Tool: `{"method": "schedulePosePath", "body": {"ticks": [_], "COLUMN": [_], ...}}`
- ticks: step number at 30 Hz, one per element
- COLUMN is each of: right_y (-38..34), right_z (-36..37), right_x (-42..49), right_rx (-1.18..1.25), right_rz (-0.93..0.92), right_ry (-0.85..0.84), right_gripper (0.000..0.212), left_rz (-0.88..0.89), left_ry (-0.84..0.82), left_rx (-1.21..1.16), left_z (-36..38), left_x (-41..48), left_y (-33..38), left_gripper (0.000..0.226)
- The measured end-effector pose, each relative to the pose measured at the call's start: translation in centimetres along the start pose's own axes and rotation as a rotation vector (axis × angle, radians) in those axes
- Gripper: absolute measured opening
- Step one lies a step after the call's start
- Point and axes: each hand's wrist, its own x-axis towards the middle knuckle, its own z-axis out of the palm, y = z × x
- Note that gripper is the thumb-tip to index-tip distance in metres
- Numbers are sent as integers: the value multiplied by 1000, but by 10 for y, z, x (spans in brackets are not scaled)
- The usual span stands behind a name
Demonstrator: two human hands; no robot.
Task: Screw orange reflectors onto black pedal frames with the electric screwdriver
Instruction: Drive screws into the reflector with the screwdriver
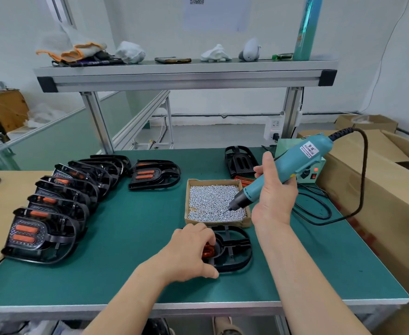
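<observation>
Teal plastic fills the right hand (274, 189): its grip is closed round the barrel of the electric screwdriver (293, 165), which we hold tilted, bit down in the cardboard box of screws (190, 189). Whether a screw clings to the bit we cannot tell.

The left hand (189, 252) forms the second grip, fingers curled over the orange reflector (207, 250), pressing it to the near-left end of the black pedal frame (237, 250). The frame lies flat on the green counter (130, 238), just in front of the box.

Hazards, as we judge them:
- The bit may lift no screw, or lose one on the way across, since nothing but the tip would carry it.
- The reflector may slip under our fingers, so that the holes no longer line up and the screw bites crooked.
- The fingertips lie close to where the bit must land.
- The black cable (363, 177) loops behind and could tug the tool off line.

Finished pedals (41, 233) stand well apart at left.
</observation>
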Motion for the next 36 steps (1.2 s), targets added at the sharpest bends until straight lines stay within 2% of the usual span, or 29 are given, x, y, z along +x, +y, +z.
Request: {"method": "schedulePosePath", "body": {"ticks": [2, 4, 7, 9, 13, 21, 27, 36], "right_y": [-2, -3, -1, 1, 3, 5, 4, 4], "right_z": [1, 1, 1, 1, 3, 8, 9, 8], "right_x": [-3, -7, -13, -17, -22, -29, -33, -34], "right_rx": [9, 17, 14, 7, 12, 23, 23, 32], "right_rz": [17, 35, 62, 74, 84, 91, 95, 83], "right_ry": [-7, -6, -13, -19, -27, -61, -57, -54], "right_gripper": [23, 23, 24, 23, 24, 25, 25, 26], "left_rz": [-17, -84, -245, -313, -394, -471, -431, -341], "left_ry": [28, 126, 291, 281, 218, 193, 202, 257], "left_rx": [-42, -229, -745, -1014, -1238, -1358, -1424, -1278], "left_z": [1, 0, -5, -10, -12, -8, -7, -1], "left_x": [1, 1, 2, 3, 4, 3, 2, -3], "left_y": [2, 3, 5, 4, 2, 3, 1, 3], "left_gripper": [69, 69, 33, 27, 19, 11, 9, 12]}}
